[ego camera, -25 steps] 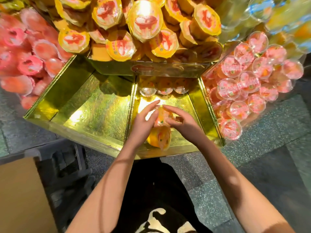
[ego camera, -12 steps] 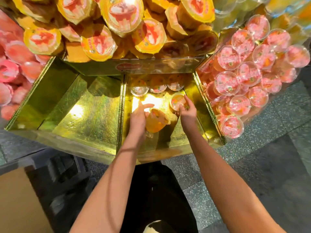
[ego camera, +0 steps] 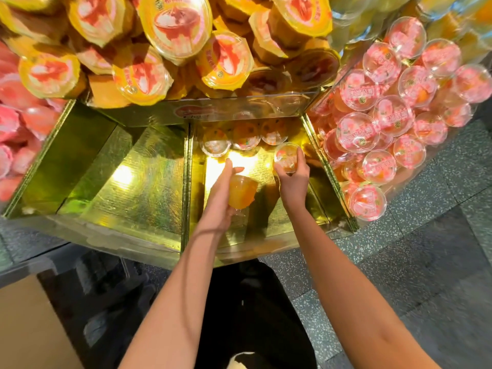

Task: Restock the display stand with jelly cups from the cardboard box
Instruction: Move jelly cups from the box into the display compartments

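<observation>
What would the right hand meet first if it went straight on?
Probably the rightmost jelly cup at the back; the right hand carries its own cup ahead. Depth is unclear.

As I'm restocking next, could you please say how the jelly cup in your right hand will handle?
The jelly cup in the right hand looks filled, so probably heavy for its size. Being round, it may roll if laid sideways. Smooth plastic may slip on the glossy stand.

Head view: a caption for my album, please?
Left hand holds an orange cup, right hand a lidded cup, inside the stand's gold compartment.
</observation>
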A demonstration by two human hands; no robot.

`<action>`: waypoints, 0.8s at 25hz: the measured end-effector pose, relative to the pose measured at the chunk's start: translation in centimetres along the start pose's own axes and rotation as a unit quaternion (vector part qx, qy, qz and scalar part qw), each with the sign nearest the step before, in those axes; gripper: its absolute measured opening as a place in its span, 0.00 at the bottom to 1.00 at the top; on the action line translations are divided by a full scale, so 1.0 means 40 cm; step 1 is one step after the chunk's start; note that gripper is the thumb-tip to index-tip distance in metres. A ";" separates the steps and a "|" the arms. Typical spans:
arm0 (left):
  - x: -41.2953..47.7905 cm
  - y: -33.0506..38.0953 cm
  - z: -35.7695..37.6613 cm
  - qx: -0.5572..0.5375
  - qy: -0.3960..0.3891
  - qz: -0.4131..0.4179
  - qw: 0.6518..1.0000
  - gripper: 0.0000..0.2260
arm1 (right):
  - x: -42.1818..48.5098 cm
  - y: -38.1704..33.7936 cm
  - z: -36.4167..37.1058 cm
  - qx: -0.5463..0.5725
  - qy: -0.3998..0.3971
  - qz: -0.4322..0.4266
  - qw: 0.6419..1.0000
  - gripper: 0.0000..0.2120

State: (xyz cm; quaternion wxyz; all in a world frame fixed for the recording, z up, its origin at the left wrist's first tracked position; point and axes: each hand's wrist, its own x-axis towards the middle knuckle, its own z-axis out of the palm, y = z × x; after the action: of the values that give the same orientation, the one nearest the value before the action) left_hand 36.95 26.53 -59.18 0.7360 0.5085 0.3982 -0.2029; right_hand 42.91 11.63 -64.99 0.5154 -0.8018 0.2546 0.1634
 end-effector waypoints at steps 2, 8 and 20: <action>-0.007 -0.004 0.001 0.016 -0.009 0.027 0.999 0.21 | 0.004 0.002 -0.006 -0.012 -0.008 -0.016 1.000 0.34; 0.024 -0.008 0.025 0.157 0.053 0.132 0.977 0.21 | -0.002 0.000 -0.037 -0.083 -0.041 -0.033 0.995 0.34; 0.169 -0.126 0.083 0.400 0.104 0.276 0.868 0.32 | -0.052 0.053 -0.081 -0.068 -0.031 0.030 0.997 0.30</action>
State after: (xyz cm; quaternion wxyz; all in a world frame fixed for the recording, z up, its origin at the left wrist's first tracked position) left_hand 38.74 22.20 -66.95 0.4497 0.8668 0.2004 -0.0793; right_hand 39.97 8.48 -64.13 0.4625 -0.8214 0.2505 0.2207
